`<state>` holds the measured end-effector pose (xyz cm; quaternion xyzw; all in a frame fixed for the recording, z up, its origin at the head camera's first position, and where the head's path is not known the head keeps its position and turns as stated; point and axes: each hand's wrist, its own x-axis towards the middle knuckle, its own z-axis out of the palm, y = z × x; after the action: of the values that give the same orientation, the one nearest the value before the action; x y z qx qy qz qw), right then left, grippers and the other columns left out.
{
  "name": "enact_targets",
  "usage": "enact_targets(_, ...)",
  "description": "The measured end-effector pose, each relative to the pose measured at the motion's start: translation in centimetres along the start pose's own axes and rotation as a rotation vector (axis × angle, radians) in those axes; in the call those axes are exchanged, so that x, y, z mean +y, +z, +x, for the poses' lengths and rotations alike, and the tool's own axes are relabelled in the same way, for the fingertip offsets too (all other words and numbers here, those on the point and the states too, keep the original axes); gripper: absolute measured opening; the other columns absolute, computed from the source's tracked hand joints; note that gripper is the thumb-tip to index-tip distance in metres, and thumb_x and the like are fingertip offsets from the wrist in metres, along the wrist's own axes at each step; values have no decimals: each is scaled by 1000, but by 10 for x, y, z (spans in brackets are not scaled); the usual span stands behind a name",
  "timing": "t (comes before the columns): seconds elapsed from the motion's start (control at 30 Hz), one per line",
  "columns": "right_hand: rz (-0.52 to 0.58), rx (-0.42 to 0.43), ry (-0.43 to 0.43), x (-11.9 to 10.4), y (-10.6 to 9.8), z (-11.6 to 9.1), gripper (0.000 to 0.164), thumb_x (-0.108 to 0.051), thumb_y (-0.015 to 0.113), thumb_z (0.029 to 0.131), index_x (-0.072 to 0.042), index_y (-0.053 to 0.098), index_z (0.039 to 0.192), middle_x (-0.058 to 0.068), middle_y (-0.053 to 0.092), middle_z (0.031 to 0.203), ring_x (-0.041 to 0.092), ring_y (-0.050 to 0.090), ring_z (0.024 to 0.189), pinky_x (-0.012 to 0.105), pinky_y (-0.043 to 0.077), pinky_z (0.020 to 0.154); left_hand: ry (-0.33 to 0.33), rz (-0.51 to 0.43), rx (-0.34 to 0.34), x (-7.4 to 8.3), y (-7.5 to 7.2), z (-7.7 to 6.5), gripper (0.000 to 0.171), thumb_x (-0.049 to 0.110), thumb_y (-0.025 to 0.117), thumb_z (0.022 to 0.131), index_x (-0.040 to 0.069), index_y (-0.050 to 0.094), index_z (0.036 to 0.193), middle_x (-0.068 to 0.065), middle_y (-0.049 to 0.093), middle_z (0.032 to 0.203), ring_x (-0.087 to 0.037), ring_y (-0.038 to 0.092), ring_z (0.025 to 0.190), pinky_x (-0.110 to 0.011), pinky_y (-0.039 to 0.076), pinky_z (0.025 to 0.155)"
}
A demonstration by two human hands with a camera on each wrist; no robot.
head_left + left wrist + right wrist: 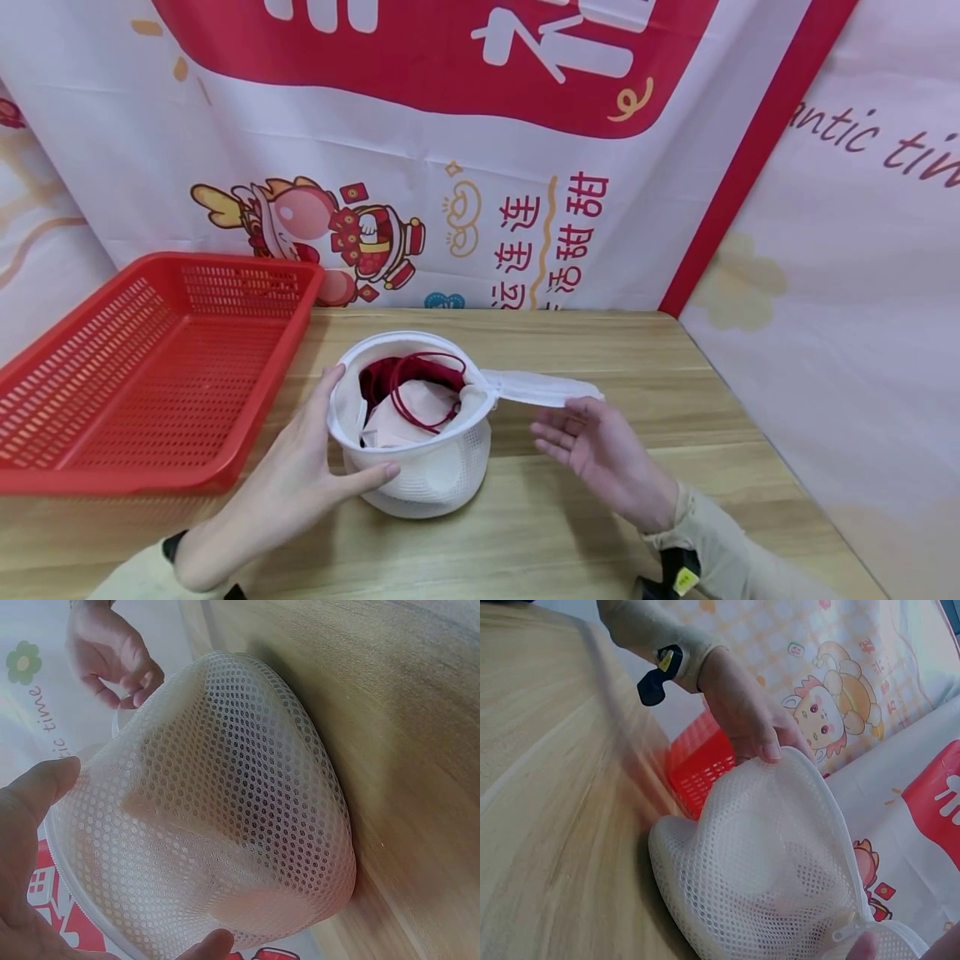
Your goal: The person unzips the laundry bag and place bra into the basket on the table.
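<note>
A round white mesh laundry bag (442, 475) stands on the table with its zipped top open. Inside lie a pale, cream-coloured cloth piece (408, 414), dark red cloth (378, 379) and a thin red cord (400, 400). At the bag's left side my left hand (300, 467) holds the rim, its thumb along the front wall. The bag's lid (543, 387) sticks out to the right, seen nearly edge-on. My right hand (600, 454) is at the lid's outer end, fingers loosely bent and fingertips against its lower edge.
A red plastic basket (281, 367) with slotted walls stands on the left of the wooden table (600, 342). Behind the table hangs a printed white and red cloth (420, 142). Another printed sheet (840, 333) rises along the right edge.
</note>
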<state>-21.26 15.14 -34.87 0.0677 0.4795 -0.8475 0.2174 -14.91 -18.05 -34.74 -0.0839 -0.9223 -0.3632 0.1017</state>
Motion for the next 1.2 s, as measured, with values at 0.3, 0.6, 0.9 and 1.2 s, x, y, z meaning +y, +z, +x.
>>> enact_targets(0.3,-127,95,42,23,3,-8,21,-14,41,99,-1,40,116,11,58,100,23,57,91,36,47,89,10,2,0,0,-1,0,126,67,78,69,10,8,157,-21,29,153,-42,37,133,-64,34,101)
enact_targets(0.6,-159,60,121,41,2,-10,19,-18,45,100,-5,39,111,6,60,90,18,57,81,29,48,77,4,3,-3,1,-1,0,126,67,78,68,11,8,157,-20,29,153,-42,38,132,-65,34,101)
enact_targets(0.9,-114,-77,151,35,9,-7,14,-23,43,101,-10,47,96,5,58,89,17,55,78,27,47,72,7,5,0,2,0,0,125,67,78,68,10,9,157,-21,30,152,-42,39,131,-64,35,100)
enact_targets(1.2,-316,-237,135,37,35,1,34,-37,52,98,-5,53,109,11,65,96,21,63,80,32,51,71,24,5,1,2,0,1,124,67,78,68,9,12,156,-20,32,151,-41,40,130,-64,36,100)
